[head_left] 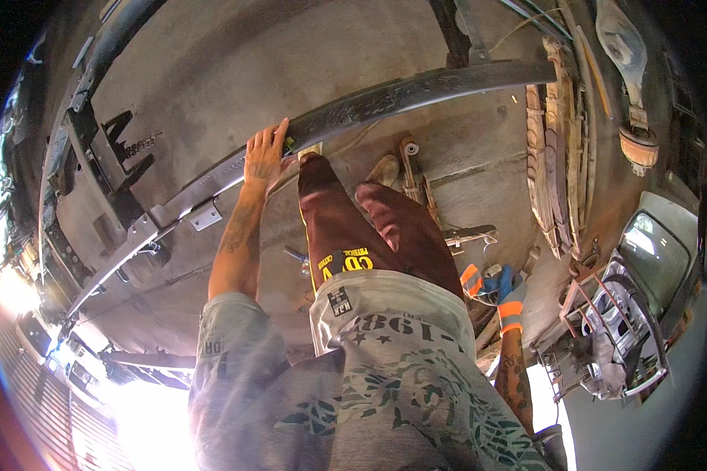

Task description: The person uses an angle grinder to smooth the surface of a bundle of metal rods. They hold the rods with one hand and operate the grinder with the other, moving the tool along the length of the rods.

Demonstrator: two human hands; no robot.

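My bare left hand [265,157] lies on the long dark metal rail [401,98] of what looks like a vehicle chassis frame. Its fingers stretch over the top of the rail, and a small yellow-green bit [289,144] shows beside them. Off to the right and lower, my right hand [511,286] wears a blue glove with an orange cuff and a grey band. Its fingers are closed on an orange and grey piece [471,280] that looks like the matching glove, though part of it is hidden.
Leaf springs [554,149] lie stacked on the concrete floor at right, near an axle part [624,47]. A vehicle door or cab panel [658,239] stands beyond tangled metal parts [605,337]. Another dark frame section [106,169] with brackets is at left. Loose parts [410,161] lie near my feet.
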